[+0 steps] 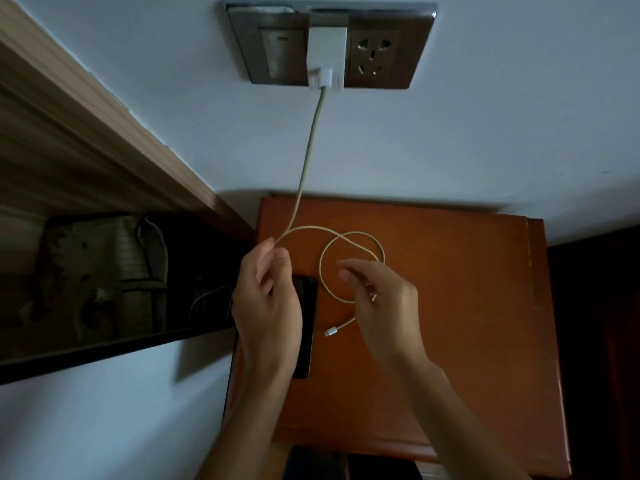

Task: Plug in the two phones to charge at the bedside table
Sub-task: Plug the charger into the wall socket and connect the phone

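While left hand [268, 306] pinches cable [311, 140] at fingertips, right hand [381, 299] hovers half-open, holding nothing; phone [308, 323] beneath left fingers.

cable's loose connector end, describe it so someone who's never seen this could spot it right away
Find the orange-brown bedside table under the wall socket. A pale cable coils on its top; follow the coil toward the camera. The connector is the small silvery tip just right of the dark phone, the cable's only loose end: the other sits in the white charger.
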### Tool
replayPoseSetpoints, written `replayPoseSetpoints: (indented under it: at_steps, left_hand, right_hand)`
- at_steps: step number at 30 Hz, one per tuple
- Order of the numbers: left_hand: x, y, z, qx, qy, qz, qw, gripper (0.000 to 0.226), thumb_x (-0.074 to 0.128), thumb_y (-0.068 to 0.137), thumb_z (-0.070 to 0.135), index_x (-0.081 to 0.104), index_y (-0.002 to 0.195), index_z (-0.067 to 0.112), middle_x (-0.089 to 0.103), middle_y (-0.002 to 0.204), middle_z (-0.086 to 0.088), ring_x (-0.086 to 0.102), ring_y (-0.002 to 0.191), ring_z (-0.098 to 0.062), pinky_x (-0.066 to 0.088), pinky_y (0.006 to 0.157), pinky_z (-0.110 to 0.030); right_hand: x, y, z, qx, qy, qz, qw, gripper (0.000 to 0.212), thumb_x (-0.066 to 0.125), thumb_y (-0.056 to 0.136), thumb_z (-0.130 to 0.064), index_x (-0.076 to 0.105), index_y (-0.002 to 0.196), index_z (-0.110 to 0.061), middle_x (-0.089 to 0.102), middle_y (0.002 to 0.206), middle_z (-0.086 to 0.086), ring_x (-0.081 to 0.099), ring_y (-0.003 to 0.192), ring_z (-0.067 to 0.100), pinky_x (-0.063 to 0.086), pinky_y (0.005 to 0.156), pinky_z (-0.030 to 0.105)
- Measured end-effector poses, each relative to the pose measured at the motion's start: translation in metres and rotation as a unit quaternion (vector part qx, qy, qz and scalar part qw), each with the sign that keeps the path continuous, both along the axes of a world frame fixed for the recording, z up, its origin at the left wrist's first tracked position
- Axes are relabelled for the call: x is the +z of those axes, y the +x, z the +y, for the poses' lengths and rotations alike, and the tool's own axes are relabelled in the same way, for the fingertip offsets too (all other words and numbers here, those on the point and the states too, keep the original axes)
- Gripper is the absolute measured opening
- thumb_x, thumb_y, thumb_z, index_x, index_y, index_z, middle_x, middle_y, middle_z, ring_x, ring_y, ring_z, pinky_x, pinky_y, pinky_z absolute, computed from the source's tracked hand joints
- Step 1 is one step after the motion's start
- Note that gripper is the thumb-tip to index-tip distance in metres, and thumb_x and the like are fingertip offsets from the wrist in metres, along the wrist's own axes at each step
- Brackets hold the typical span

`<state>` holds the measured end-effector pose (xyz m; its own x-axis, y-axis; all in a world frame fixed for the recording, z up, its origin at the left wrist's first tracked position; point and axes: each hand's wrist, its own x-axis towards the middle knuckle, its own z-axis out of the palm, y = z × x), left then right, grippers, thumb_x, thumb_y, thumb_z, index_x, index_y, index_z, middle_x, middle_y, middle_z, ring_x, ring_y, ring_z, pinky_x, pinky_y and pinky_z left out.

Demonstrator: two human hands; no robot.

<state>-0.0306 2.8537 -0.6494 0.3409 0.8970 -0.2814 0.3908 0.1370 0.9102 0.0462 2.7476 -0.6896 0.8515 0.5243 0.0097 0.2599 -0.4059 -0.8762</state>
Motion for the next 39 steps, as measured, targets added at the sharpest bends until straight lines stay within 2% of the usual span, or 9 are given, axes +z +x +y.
replayPoseSetpoints:
  at_steps: [4, 9, 15, 22, 26, 28, 32, 37, 39]
  left_hand:
    - [-0.034, -0.023, -0.014, -0.041, -0.006, 0.105, 0.994, 0.044, 0.057, 0.101, 0.027, 0.049, 0.143, 0.020, 0.057, 0.140, 0.002, 0.053, 0.127, -0.010, 0.040, 0.095, -0.018]
    - [-0.063, -0.049, -0.035, -0.128, 0.037, 0.233, 0.963, 0.054, 0.065, 0.095, 0.027, 0.046, 0.145, 0.016, 0.052, 0.145, -0.006, 0.047, 0.134, -0.020, 0.036, 0.098, -0.024]
    - [-0.080, -0.059, -0.047, -0.199, 0.114, 0.325, 0.917, 0.073, 0.078, 0.084, 0.034, 0.046, 0.146, 0.014, 0.037, 0.155, -0.019, 0.033, 0.144, -0.034, 0.039, 0.112, -0.052]
    - [-0.092, -0.071, -0.037, -0.236, 0.116, 0.368, 0.892, 0.089, 0.081, 0.080, 0.036, 0.034, 0.154, 0.024, 0.026, 0.162, -0.016, 0.023, 0.148, -0.034, 0.037, 0.114, -0.049]
    - [-0.090, -0.075, -0.035, -0.247, 0.136, 0.370, 0.885, 0.084, 0.081, 0.080, 0.036, 0.039, 0.152, 0.024, 0.035, 0.157, -0.013, 0.031, 0.142, -0.031, 0.046, 0.103, -0.043]
    - [-0.088, -0.075, -0.033, -0.242, 0.138, 0.374, 0.885, 0.088, 0.084, 0.076, 0.035, 0.039, 0.151, 0.024, 0.041, 0.152, -0.011, 0.037, 0.137, -0.031, 0.049, 0.096, -0.040]
    - [-0.080, -0.083, -0.034, -0.201, 0.097, 0.320, 0.921, 0.094, 0.090, 0.066, 0.037, 0.044, 0.147, 0.024, 0.052, 0.138, -0.007, 0.050, 0.125, -0.026, 0.047, 0.083, -0.029]
    - [-0.056, -0.097, -0.044, -0.059, -0.134, 0.171, 0.974, 0.088, 0.095, 0.059, 0.035, 0.050, 0.135, 0.032, 0.062, 0.107, 0.017, 0.064, 0.098, -0.006, 0.055, 0.064, -0.018]
    - [-0.048, -0.101, -0.046, -0.003, -0.226, 0.126, 0.966, 0.090, 0.094, 0.054, 0.039, 0.053, 0.134, 0.029, 0.066, 0.116, 0.008, 0.066, 0.103, -0.013, 0.059, 0.078, -0.030]
  right_hand:
    - [-0.034, -0.020, -0.017, 0.086, -0.128, 0.003, 0.988, 0.015, 0.069, 0.092, -0.011, 0.076, 0.104, -0.016, 0.070, 0.100, -0.005, 0.066, 0.092, 0.011, 0.056, 0.075, 0.027]
    - [-0.062, -0.041, -0.032, 0.161, -0.248, 0.005, 0.955, 0.029, 0.070, 0.090, -0.010, 0.070, 0.116, -0.021, 0.062, 0.114, -0.002, 0.055, 0.108, 0.019, 0.048, 0.088, 0.028]
    - [-0.065, -0.059, -0.045, 0.153, -0.275, -0.024, 0.949, 0.012, 0.067, 0.092, -0.012, 0.073, 0.102, -0.017, 0.058, 0.098, 0.002, 0.053, 0.092, 0.022, 0.043, 0.074, 0.027]
    - [-0.058, -0.106, -0.094, 0.201, -0.278, 0.027, 0.939, 0.006, 0.071, 0.089, -0.017, 0.071, 0.093, -0.022, 0.057, 0.097, -0.003, 0.055, 0.088, 0.017, 0.049, 0.073, 0.026]
    - [-0.050, -0.148, -0.124, 0.228, -0.274, 0.056, 0.933, 0.036, 0.099, 0.047, -0.020, 0.070, 0.066, -0.027, 0.061, 0.075, -0.006, 0.061, 0.061, 0.011, 0.052, 0.052, 0.018]
    - [-0.047, -0.168, -0.133, 0.217, -0.265, 0.058, 0.938, 0.039, 0.100, 0.043, -0.026, 0.067, 0.064, -0.031, 0.059, 0.074, -0.010, 0.059, 0.062, 0.004, 0.051, 0.053, 0.014]
    - [-0.041, -0.183, -0.140, 0.163, -0.215, 0.056, 0.961, 0.029, 0.093, 0.064, -0.027, 0.067, 0.077, -0.034, 0.056, 0.086, -0.012, 0.056, 0.075, 0.004, 0.050, 0.065, 0.015]
    - [-0.022, -0.165, -0.122, 0.091, -0.143, -0.006, 0.985, 0.010, 0.064, 0.092, -0.036, 0.072, 0.093, -0.030, 0.064, 0.102, -0.019, 0.053, 0.099, 0.005, 0.042, 0.083, 0.024]
    - [-0.013, -0.157, -0.114, 0.079, -0.140, -0.012, 0.987, 0.015, 0.058, 0.095, -0.038, 0.071, 0.096, -0.031, 0.065, 0.099, -0.022, 0.053, 0.102, 0.003, 0.038, 0.087, 0.022]
